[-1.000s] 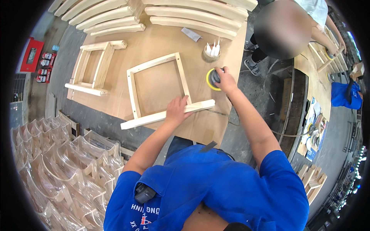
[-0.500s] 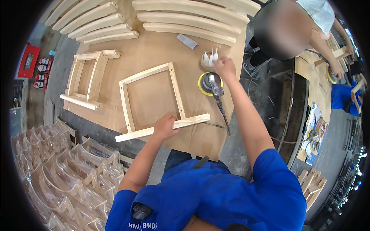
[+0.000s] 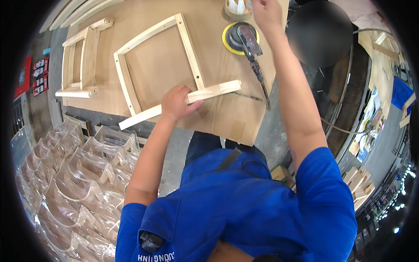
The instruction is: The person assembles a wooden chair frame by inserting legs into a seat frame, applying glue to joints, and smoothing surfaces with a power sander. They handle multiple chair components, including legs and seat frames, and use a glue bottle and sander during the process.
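Observation:
A pale wooden frame (image 3: 188, 51) with four sides lies on the brown board. My left hand (image 3: 175, 104) is closed round its long near rail (image 3: 217, 90), whose right end sticks out past the side piece. Up at the picture's top edge, my right hand (image 3: 267, 16) has its fingers pinched beside a round cup (image 3: 238, 14) of white nozzle-tipped bottles (image 3: 237, 6). Those fingertips are partly cut off, so what they pinch is unclear. Just below the cup rests a sander (image 3: 241, 39) with a yellow-rimmed disc.
A second wooden frame (image 3: 89, 56) stands on the board (image 3: 152, 65) to the left. Curved wooden slats (image 3: 80, 11) lie at the far left. Plastic-wrapped wooden parts (image 3: 83, 174) are stacked at the lower left. The sander's hose (image 3: 261, 81) runs toward the board's right edge. Another person (image 3: 321, 35) is beyond it.
The whole scene has shifted upward in the picture, bringing the cup and my right hand to its top edge. My left hand stays on the rail, its thumb now more extended.

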The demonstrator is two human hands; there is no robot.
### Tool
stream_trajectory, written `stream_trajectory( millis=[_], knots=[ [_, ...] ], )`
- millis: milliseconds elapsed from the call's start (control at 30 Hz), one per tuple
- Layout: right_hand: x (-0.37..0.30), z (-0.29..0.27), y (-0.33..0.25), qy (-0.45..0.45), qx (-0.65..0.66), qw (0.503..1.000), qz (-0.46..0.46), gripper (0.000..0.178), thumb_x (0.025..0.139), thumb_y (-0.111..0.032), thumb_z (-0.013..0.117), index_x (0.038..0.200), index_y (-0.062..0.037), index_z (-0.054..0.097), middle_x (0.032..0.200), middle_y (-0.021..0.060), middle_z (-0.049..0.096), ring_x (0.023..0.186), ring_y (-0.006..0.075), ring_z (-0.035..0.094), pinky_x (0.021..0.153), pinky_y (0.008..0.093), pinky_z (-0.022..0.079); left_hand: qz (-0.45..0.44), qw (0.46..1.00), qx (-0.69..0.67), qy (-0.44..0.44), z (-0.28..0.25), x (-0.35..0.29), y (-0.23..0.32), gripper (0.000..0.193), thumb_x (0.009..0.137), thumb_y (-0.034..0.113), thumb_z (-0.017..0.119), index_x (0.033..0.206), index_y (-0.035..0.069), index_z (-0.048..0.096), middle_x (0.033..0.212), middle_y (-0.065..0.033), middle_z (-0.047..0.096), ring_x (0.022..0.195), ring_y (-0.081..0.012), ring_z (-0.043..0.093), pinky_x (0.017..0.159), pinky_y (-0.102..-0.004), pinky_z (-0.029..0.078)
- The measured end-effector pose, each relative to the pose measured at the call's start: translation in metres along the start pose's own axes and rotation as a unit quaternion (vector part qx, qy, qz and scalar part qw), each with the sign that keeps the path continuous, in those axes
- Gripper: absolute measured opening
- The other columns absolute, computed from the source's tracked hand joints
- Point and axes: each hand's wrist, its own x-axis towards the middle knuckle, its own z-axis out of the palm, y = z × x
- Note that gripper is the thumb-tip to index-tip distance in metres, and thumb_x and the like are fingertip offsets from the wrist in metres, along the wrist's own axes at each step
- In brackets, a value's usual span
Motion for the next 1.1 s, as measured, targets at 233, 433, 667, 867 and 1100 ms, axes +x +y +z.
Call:
stream_trajectory(
  millis=[233, 433, 667, 867, 1100],
  knots=[
    [-0.164, -0.077, -0.081, -0.264, 0.198, 0.886, 0.326, 0.040, 0.095, -0.006, 0.053, 0.135, -0.0043, 0.046, 0.098, 0.0074, 0.061, 0.087, 0.0148, 0.065, 0.076, 0.0289, 0.055, -0.027, 0.999, 0.032, 0.001, 0.001, 0.002, 0.008, 0.040, 0.065, 0.046, 0.077, 0.077, 0.010, 0.067, 0.081, -0.0053, 0.061, 0.079, -0.0269, 0.063, 0.067, -0.0398, 0.052],
    [-0.236, -0.081, -0.080, -0.272, 0.048, 0.902, 0.333, 0.025, 0.082, -0.007, 0.067, 0.106, -0.0007, 0.062, 0.090, 0.0141, 0.065, 0.077, 0.0218, 0.065, 0.069, 0.0324, 0.053, -0.025, 0.998, 0.046, 0.017, 0.003, 0.003, 0.009, 0.039, 0.065, 0.046, 0.077, 0.074, 0.009, 0.067, 0.077, -0.0045, 0.062, 0.076, -0.0260, 0.063, 0.064, -0.0391, 0.052],
    [-0.249, -0.076, -0.073, -0.271, -0.050, 0.925, 0.263, 0.017, 0.080, -0.015, 0.069, 0.088, -0.0005, 0.064, 0.081, 0.0137, 0.061, 0.071, 0.0277, 0.062, 0.065, 0.0378, 0.050, -0.023, 0.998, 0.054, 0.022, 0.004, 0.002, 0.008, 0.040, 0.064, 0.046, 0.078, 0.074, 0.009, 0.067, 0.076, -0.0048, 0.063, 0.074, -0.0255, 0.063, 0.063, -0.0379, 0.052],
    [-0.248, -0.076, -0.078, -0.291, -0.091, 0.922, 0.238, 0.017, 0.081, -0.018, 0.067, 0.083, -0.0020, 0.062, 0.082, 0.0136, 0.060, 0.073, 0.0307, 0.061, 0.066, 0.0409, 0.049, -0.016, 0.998, 0.052, 0.028, 0.005, 0.003, 0.007, 0.040, 0.064, 0.047, 0.078, 0.072, 0.009, 0.068, 0.076, -0.0050, 0.062, 0.073, -0.0255, 0.063, 0.063, -0.0378, 0.052],
    [-0.249, -0.074, -0.081, -0.290, -0.082, 0.924, 0.238, 0.017, 0.081, -0.018, 0.066, 0.082, -0.0026, 0.060, 0.083, 0.0139, 0.059, 0.073, 0.0328, 0.060, 0.065, 0.0422, 0.048, -0.016, 0.998, 0.045, 0.033, 0.005, 0.002, 0.006, 0.040, 0.065, 0.047, 0.077, 0.072, 0.009, 0.068, 0.077, -0.0050, 0.062, 0.074, -0.0258, 0.063, 0.063, -0.0381, 0.052]
  ],
)
